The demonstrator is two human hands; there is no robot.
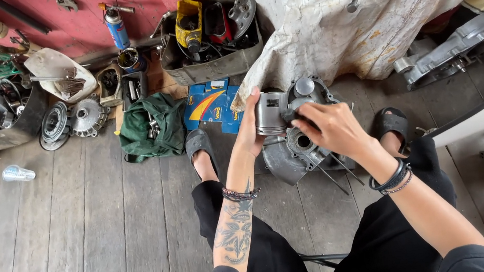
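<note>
- Holding: left hand (250, 130) wrapped around one metal piston (270, 113), fingers curled on its far side, thumb side toward the body; the piston is lifted just above the engine case.
- Right hand (328, 128): fingers pinched narrow at the piston's right face, on something small and dark; what it is cannot be told.
- Engine case (287, 160): one, grey cast metal, lying on the plank floor (82, 235) between the person's two sandalled feet, directly under both hands.
- Handling judgement: the piston is best kept steady in the left hand, with the right working lightly at the side bore; anything small dropped here could fall into the open case below.
- Studs or rods (332, 179): at least two thin ones, standing out from the case toward the right knee.
- Green cloth bag (152, 127): one, on the floor to the left of the left foot.
- Blue and yellow cartons (208, 104): several flat ones; exact number unclear.
- Metal tray of parts (209, 66): one, against the red wall.
- Spray can (116, 28): one, upright by the wall.
- Round finned parts (74, 118): two, side by side.
- Stained white cloth (351, 24): one, draped over a bulky shape.
- Clear plastic bottle (17, 174): one, lying on its side, well apart to the left.
</note>
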